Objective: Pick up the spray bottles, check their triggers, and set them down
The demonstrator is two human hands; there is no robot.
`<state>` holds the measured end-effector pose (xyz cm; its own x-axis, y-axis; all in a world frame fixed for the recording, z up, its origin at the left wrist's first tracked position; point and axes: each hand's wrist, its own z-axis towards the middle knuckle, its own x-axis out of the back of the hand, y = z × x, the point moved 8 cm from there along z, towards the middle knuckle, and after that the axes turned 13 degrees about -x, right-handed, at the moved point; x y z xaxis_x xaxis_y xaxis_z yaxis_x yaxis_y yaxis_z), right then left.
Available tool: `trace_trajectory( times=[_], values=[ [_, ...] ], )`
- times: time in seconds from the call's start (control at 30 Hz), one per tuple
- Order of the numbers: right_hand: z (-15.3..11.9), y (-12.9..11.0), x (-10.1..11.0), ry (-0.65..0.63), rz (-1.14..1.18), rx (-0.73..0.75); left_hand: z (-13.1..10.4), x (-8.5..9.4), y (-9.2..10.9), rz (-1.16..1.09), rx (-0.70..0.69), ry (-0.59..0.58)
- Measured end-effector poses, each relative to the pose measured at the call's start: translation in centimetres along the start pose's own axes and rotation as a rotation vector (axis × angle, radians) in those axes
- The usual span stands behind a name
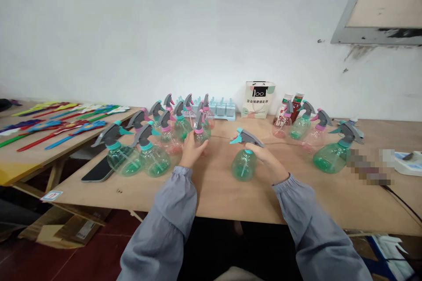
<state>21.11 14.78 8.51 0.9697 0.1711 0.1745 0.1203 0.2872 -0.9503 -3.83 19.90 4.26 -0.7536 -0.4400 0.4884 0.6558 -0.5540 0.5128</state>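
Note:
My right hand point(263, 156) is closed around the neck and grey head of a green spray bottle point(243, 167), which stands near the table's front edge with its turquoise trigger pointing left. My left hand point(192, 149) curls round a pink-collared spray bottle point(199, 124), thumb on the right; the hand covers most of its body. Behind and left of that hand crowd several pink and green spray bottles, among them a green one point(154, 160) at the front. On the right stand more, including a large green bottle point(331, 157) and a pink one point(313, 139).
A dark phone point(98, 171) lies at the table's left. By the wall are a light-blue rack point(225, 112), a printed paper bag point(259, 100) and two red-filled bottles point(296, 104). Colourful hand-shaped sticks point(67, 129) cover the left table. A cable point(404, 204) trails at right.

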Motion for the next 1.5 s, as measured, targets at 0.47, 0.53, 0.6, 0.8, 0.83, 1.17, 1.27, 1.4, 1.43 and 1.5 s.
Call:
trace_trajectory(
  times=[0.47, 0.53, 0.6, 0.8, 0.83, 1.17, 1.27, 1.4, 1.43, 1.5],
  values=[
    [0.8, 2.0, 3.3, 0.198, 0.402, -0.129, -2.9, -1.3, 3.3, 0.081, -0.052, -0.093],
    [0.8, 1.9, 2.5, 0.142, 0.394, -0.149, -2.9, -1.4, 3.4, 0.085, -0.054, -0.106],
    [0.7, 1.5, 1.7, 0.095, 0.376, -0.143, -3.0, -1.4, 3.5, 0.090, -0.054, -0.108],
    [0.5, 1.2, 0.7, 0.096, 0.392, -0.118, -3.0, -1.5, 3.3, 0.092, -0.069, -0.093],
    [0.5, 1.2, 0.3, 0.077, 0.393, -0.124, -3.0, -1.5, 3.3, 0.093, -0.072, -0.093],
    [0.5, 1.3, -0.2, 0.016, 0.530, -0.155, -3.0, -1.7, 3.0, 0.119, -0.077, -0.102],
    [0.4, 1.1, -0.6, -0.014, 0.504, -0.168, -3.0, -1.7, 2.9, 0.125, -0.077, -0.109],
    [0.4, 1.0, -1.2, -0.017, 0.526, -0.186, -3.0, -1.7, 2.9, 0.131, -0.090, -0.098],
    [0.4, 1.2, -1.1, -0.004, 0.533, -0.187, -3.0, -1.7, 2.9, 0.135, -0.095, -0.096],
    [0.5, 1.6, -0.6, 0.042, 0.546, -0.189, -3.1, -1.7, 2.9, 0.141, -0.104, -0.094]
  ],
)
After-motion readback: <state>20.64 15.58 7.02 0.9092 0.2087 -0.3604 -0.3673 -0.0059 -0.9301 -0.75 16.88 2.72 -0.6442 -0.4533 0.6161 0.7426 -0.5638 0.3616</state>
